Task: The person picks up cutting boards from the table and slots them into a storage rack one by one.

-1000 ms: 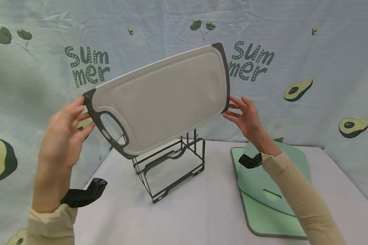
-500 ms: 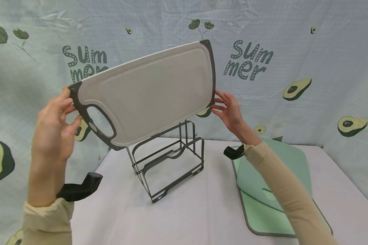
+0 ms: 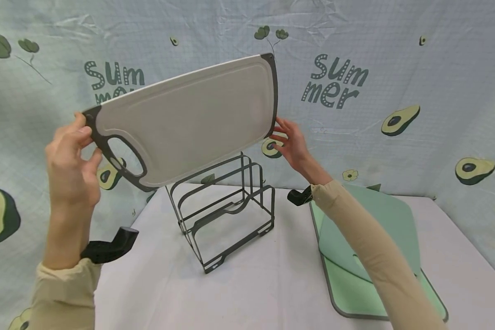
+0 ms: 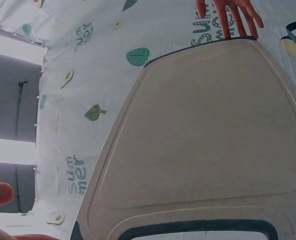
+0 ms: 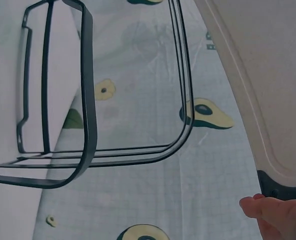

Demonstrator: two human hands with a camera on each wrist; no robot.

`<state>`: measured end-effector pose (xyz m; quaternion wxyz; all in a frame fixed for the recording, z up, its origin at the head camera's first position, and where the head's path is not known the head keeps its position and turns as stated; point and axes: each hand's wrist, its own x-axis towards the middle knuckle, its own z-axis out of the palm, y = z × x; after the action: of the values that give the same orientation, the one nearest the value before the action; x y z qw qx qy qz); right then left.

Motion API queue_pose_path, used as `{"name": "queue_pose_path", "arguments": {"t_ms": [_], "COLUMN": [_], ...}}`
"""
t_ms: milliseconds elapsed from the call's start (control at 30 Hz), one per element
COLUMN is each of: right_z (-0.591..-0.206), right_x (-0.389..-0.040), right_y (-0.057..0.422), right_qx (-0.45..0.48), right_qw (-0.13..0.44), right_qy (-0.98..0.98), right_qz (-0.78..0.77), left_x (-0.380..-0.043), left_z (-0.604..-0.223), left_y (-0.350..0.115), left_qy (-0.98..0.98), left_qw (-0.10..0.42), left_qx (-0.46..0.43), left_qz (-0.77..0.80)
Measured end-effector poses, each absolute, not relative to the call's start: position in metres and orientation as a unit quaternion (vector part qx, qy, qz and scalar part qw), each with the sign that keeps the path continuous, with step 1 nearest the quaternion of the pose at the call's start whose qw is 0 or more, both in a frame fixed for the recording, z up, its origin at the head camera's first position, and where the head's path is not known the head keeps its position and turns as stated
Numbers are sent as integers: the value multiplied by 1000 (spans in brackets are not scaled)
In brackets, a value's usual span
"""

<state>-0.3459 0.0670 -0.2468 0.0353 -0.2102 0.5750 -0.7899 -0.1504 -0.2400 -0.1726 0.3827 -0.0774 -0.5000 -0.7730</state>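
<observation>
One cutting board (image 3: 189,119) — handle (image 3: 104,145) leftward, long axis rising rightward.

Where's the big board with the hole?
In the head view, the pale board is up left of centre, between the left hand and right hand, above the dark wire rack.

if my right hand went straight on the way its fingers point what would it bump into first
The cutting board, almost at once: the right hand appears to touch its dark end, though exact contact is hard to judge.
</observation>
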Motion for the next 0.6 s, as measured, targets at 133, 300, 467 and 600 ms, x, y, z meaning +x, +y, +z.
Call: {"name": "queue_pose_path", "arguments": {"t_ms": [133,300,467,600], "right_z": [-251,-259,-267,-274], "right_x": [-349,-351,-355,-358], "right_y": [61,56,54,52], "right_qx": [-209,-211,-217,-217], "right_qw": [46,70,76,82], "right_qy": [569,557,550,545], "right_qz": [-794,-800,-803,-806], "left_x": [-154,-159,-164,-169], "left_z": [-173,-177,-184,-189], "left_y": [-243,-246,-250,-253], "left_qy": [-491,-479,-471,-456], "left_qw": [392,411,414,406], "left_qx": [-72,-67,-64,-62], "left_qz": [-774,-773,-776,-790]}}
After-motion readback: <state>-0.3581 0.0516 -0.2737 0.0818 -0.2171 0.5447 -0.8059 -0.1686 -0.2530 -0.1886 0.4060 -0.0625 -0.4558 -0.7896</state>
